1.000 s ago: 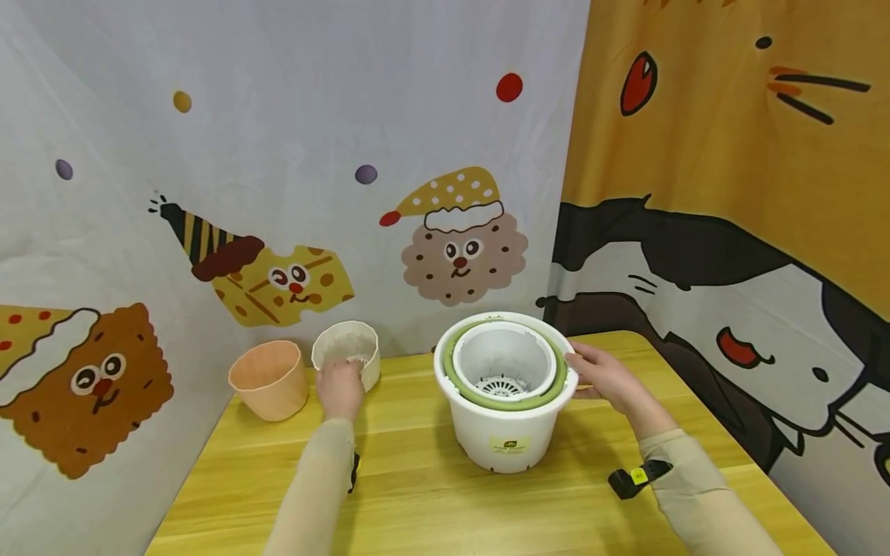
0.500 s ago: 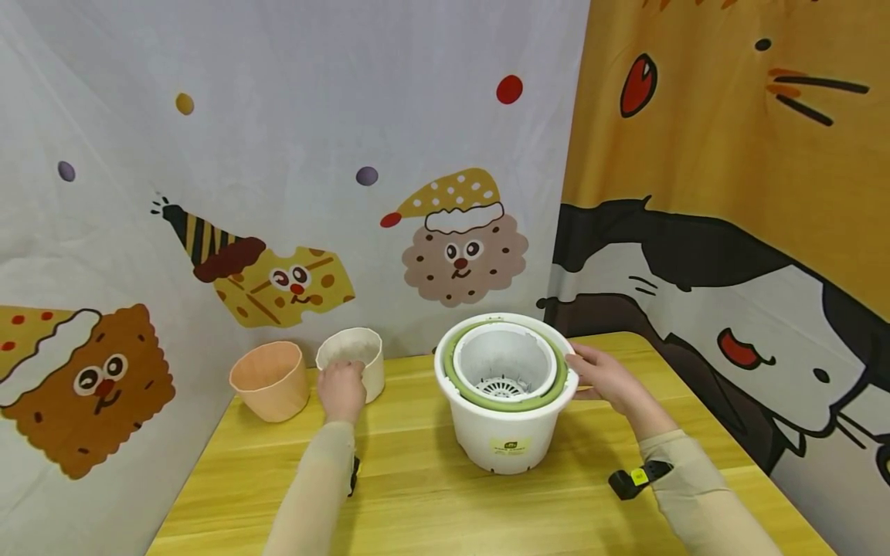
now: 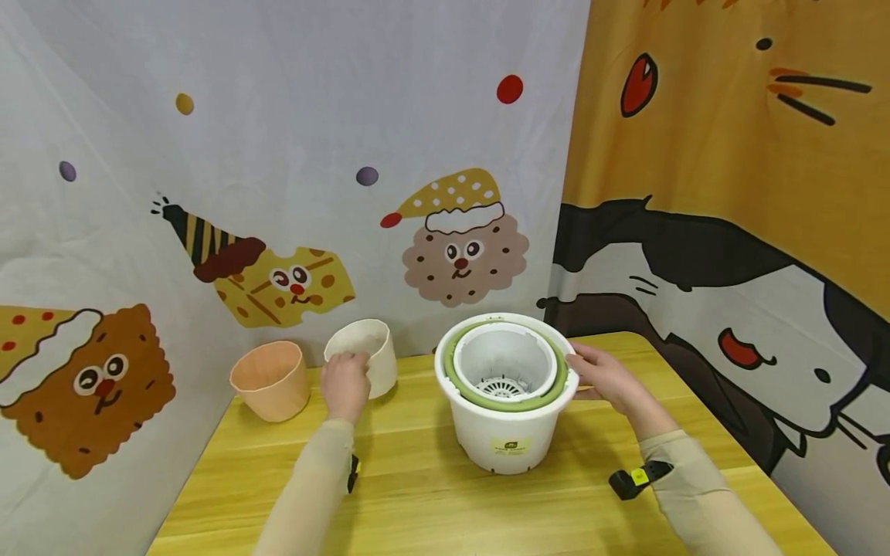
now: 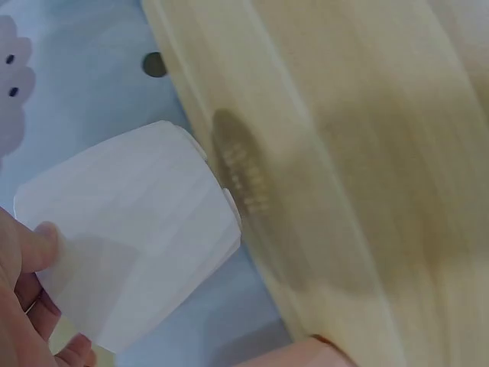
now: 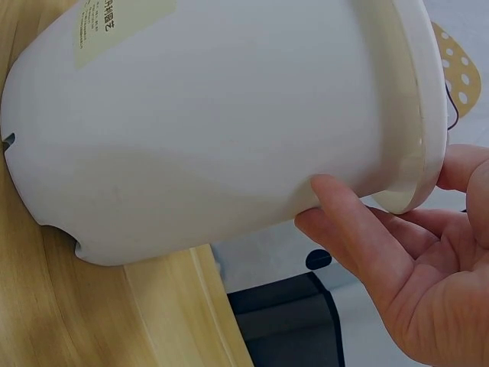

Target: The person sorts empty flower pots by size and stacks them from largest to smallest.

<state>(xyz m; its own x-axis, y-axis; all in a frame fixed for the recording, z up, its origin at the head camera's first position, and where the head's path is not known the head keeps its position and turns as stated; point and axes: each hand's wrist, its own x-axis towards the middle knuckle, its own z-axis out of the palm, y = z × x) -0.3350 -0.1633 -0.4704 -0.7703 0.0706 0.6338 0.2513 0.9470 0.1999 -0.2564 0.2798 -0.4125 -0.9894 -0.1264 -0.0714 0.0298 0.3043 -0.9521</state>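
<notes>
In the head view, my left hand [image 3: 345, 386] pinches the near rim of a small cream flower pot [image 3: 381, 367]. The left wrist view has the thumb on the outer wall of this cream pot [image 4: 130, 237]; its base appears raised off the table, with a shadow beside it. My right hand [image 3: 603, 380] grips the right rim of a large white flower pot [image 3: 504, 444], thumb at the rim and fingers under the lip, as the right wrist view confirms. Nested inside are a green pot [image 3: 507, 404] and a smaller white pot with a slotted bottom [image 3: 504, 357].
A peach flower pot [image 3: 271, 395] stands at the back left of the wooden table [image 3: 431, 494], left of the cream pot. A cartoon curtain [image 3: 445, 93] hangs close behind the table's back edge. Beyond the table is a dark object [image 5: 286, 321], seen in the right wrist view.
My left hand has taken the cream pot slightly to the right, away from the peach pot, and it has tipped a little. The right hand and large white pot have stayed put.
</notes>
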